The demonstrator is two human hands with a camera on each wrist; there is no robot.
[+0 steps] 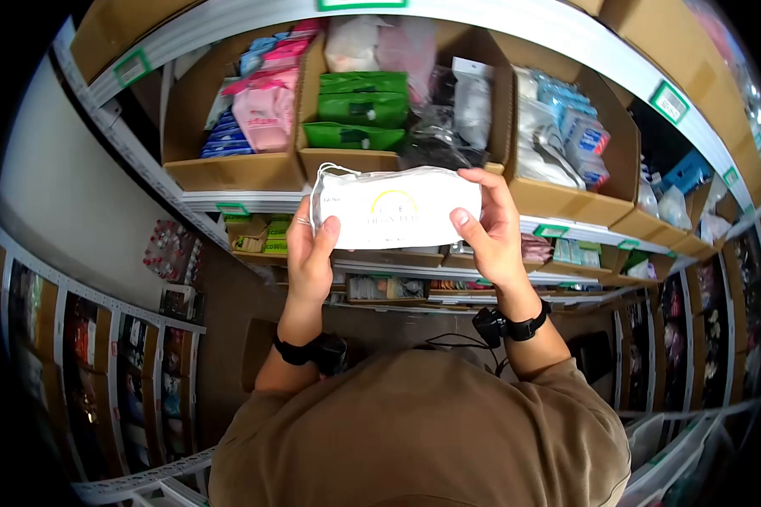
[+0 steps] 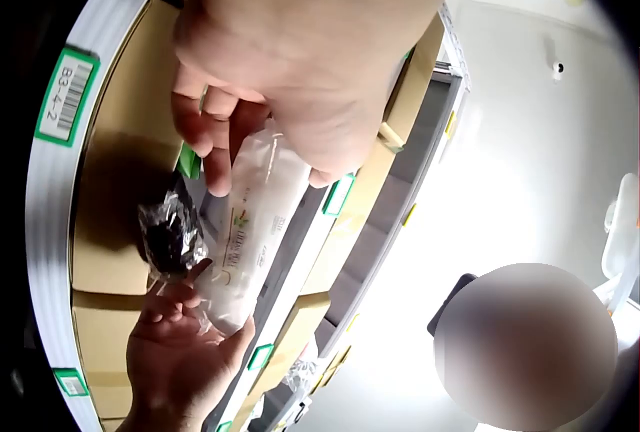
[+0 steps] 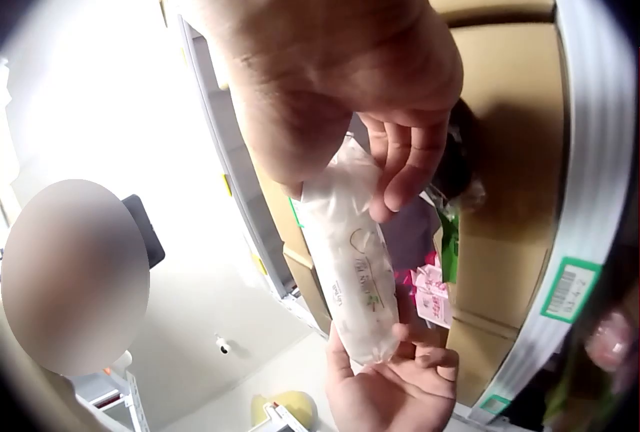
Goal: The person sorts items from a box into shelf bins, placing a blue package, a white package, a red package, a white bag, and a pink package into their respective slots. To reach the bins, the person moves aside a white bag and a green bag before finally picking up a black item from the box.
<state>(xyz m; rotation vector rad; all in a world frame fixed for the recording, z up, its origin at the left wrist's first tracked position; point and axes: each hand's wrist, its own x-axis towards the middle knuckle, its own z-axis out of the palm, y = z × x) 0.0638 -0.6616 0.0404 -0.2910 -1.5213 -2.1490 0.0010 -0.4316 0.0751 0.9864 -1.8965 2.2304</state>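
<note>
Both hands hold up a white drawstring pack [image 1: 410, 228] in clear plastic, one at each end. A yellow arc and faint lettering are printed on its front, and a white cord loops from its left top corner. My left hand [image 1: 310, 258] grips the left end, thumb in front, fingers mostly hidden behind. At the other end my right hand [image 1: 500, 232] has its thumb on the front and fingers over the top and back. In the left wrist view the pack [image 2: 262, 217] appears as a plump roll between the hands; the right wrist view shows its printed side [image 3: 350, 252] too.
Behind the pack, a shelf carries open cartons with green packets [image 1: 359, 101], pink packets [image 1: 266, 110] and a black plastic-wrapped item [image 1: 435, 135]. A carton of clear and blue packs [image 1: 579, 135] stands to the right. Lower shelves and side racks [image 1: 101, 338] surround me.
</note>
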